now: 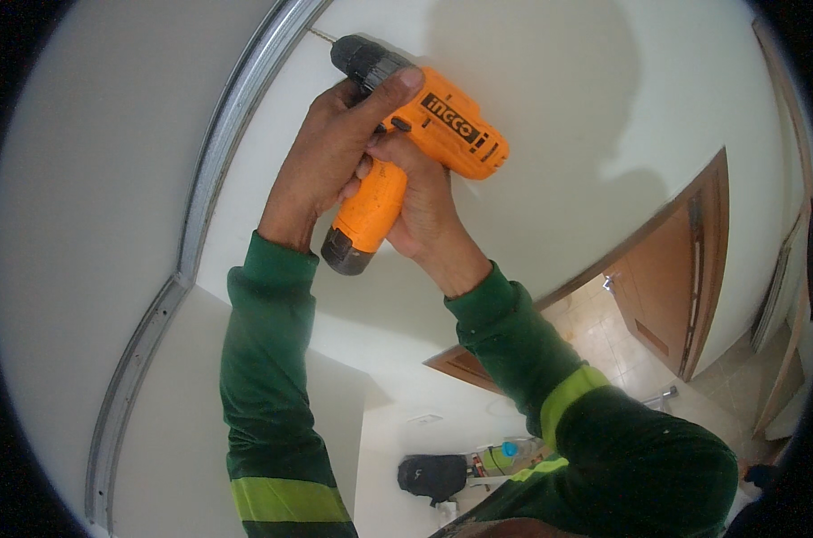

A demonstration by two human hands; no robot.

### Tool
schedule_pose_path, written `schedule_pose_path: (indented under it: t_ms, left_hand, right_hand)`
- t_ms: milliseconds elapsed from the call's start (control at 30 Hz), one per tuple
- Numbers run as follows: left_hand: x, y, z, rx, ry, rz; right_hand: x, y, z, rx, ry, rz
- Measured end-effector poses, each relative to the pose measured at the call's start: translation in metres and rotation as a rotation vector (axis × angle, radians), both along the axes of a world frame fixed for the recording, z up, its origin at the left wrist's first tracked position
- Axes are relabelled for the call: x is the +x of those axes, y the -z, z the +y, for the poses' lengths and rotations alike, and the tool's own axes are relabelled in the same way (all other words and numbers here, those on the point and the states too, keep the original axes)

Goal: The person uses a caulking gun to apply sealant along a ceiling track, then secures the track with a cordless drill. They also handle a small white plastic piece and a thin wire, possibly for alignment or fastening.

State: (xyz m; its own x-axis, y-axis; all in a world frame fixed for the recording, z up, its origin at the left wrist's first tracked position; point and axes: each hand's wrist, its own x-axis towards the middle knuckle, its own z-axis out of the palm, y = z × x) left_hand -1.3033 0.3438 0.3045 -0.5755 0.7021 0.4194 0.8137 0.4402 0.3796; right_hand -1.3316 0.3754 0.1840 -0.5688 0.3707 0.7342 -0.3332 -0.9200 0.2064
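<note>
An orange and black cordless drill (465,134) is held up near the top of the wall, its chuck toward the upper left. A thin drill bit (321,35) reaches from the chuck to the edge of a grey metal channel (211,152). My right hand (424,193) is wrapped round the drill's grip. Around the front of the body, just behind the chuck, my left hand (326,148) is closed, its thumb along the side. Whether the bit's tip has entered the metal is too small to tell.
The channel bends and runs on down the left along the white wall (550,72). At lower right stands a brown wooden door (671,278) in its frame, ajar over a tiled floor. Below are a black bag (432,477) and several small items. Boards lean at the far right.
</note>
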Motion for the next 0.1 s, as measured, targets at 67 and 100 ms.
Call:
schedule_pose_path:
  t_ms: [67,100]
  left_hand:
    - [0.0017,-0.0015,-0.001,-0.023,-0.045,0.009]
    - [0.0012,-0.0016,-0.0001,-0.022,-0.063,0.038]
  right_hand:
    - [-0.0012,0.0003,0.0,-0.002,0.001,0.011]
    - [-0.0015,0.0002,0.0002,-0.004,0.001,0.016]
